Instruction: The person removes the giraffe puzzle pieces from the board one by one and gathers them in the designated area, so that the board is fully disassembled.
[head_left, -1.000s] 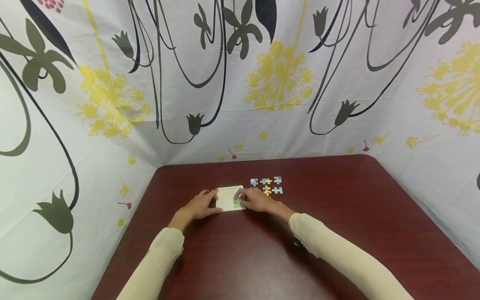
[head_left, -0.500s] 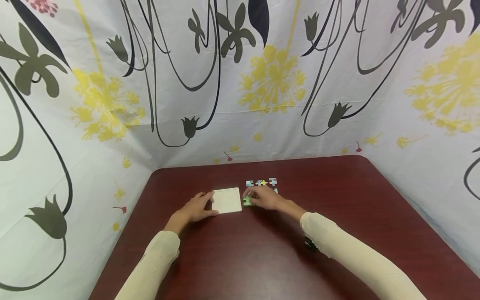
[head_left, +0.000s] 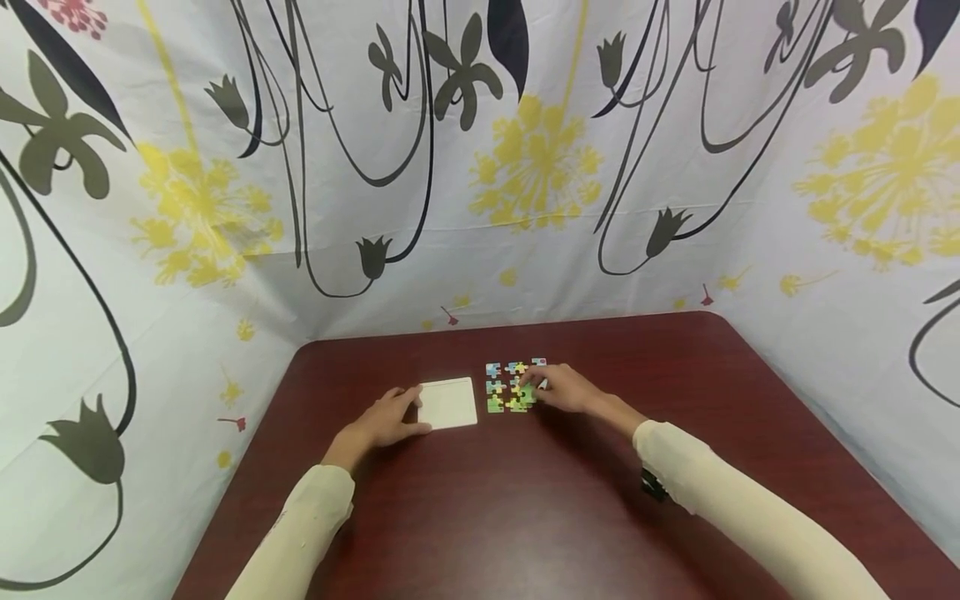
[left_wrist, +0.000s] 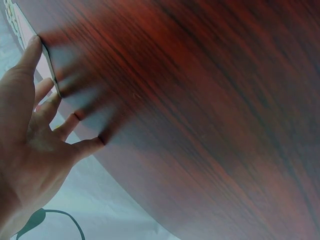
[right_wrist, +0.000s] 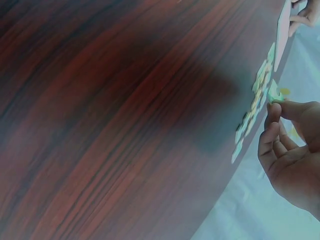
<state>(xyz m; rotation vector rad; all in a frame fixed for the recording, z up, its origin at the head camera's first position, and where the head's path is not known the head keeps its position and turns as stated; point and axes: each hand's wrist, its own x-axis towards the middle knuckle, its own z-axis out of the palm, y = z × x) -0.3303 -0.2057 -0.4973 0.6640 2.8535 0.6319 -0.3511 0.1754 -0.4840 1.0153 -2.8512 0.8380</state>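
Observation:
My left hand (head_left: 386, 417) rests at the left side of a flat white board (head_left: 447, 403), thumb by its lower corner and fingertips at the upper left edge. Spread fingers touch the board's edge and the table in the left wrist view. My right hand (head_left: 566, 387) pinches a green jigsaw puzzle piece (head_left: 527, 393) between thumb and fingertips. The right wrist view shows that puzzle piece (right_wrist: 274, 92) raised off the table. Below it lie several puzzle pieces (head_left: 495, 387) in rough rows, blue at the back and green in front; my right hand partly hides some.
A dark red wood-grain table (head_left: 480, 508) carries everything. Behind it and at the sides hangs a white cloth (head_left: 337, 192) printed with flowers. The puzzle pieces lie just right of the board. A dark band (head_left: 652, 483) shows under my right forearm.
My right hand has moved right, from over the board to above the puzzle pieces. A green piece lies at the front left of the group, and my hand holds another. My left hand stays by the board.

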